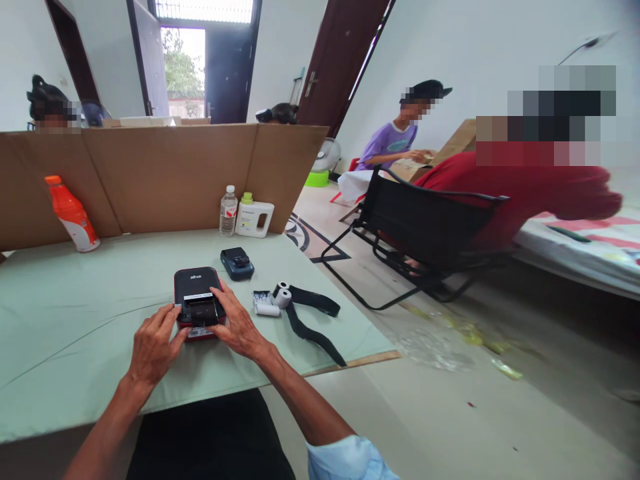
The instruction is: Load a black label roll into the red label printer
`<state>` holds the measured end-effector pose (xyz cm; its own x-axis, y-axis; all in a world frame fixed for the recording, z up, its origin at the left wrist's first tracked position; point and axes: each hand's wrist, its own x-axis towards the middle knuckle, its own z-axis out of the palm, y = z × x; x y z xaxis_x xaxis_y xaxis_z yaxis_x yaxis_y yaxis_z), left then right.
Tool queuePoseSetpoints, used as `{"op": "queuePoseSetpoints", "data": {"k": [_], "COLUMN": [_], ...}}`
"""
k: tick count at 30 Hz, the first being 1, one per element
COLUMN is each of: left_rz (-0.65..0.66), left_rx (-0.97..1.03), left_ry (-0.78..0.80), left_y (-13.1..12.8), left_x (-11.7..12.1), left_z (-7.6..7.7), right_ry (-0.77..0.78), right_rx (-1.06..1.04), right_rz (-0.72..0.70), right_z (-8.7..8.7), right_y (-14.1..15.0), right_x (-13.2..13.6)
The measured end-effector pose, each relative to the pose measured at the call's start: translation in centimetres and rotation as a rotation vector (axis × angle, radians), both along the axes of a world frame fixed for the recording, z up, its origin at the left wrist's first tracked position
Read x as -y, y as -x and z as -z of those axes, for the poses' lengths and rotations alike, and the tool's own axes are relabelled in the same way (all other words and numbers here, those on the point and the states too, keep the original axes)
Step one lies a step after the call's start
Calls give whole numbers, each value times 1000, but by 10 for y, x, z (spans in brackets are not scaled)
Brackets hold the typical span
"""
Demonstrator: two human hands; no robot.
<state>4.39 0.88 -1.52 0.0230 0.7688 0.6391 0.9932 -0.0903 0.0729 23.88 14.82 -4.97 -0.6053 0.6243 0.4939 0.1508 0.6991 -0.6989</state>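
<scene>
1. Black-and-red device: lies on the pale green table, between both hands.
2. Left hand: thumb and fingers parted, touching the device's left side.
3. Right hand: thumb and fingers parted, touching its right side.
4. Smaller dark device: just beyond.
5. White rolls: near the right hand, beside black strips.

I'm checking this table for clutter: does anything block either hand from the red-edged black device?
Nothing visible does: the left hand and right hand both touch the black device. The smaller dark device lies beyond it, the white rolls to its right; neither is in between.
</scene>
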Motion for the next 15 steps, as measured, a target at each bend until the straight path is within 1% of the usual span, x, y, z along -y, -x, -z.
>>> {"op": "queuePoseSetpoints", "data": {"k": [9,15], "left_rz": [4,-2], "left_rx": [-10,74], "left_ry": [-18,36], "left_y": [-1,-3], "left_x": [-1,-3], "left_z": [-1,-2], "right_ry": [10,4], "right_rx": [8,10], "right_rz": [-14,-15], "right_z": [0,1], "right_y": [-1,-1], "right_x": [0,0]}}
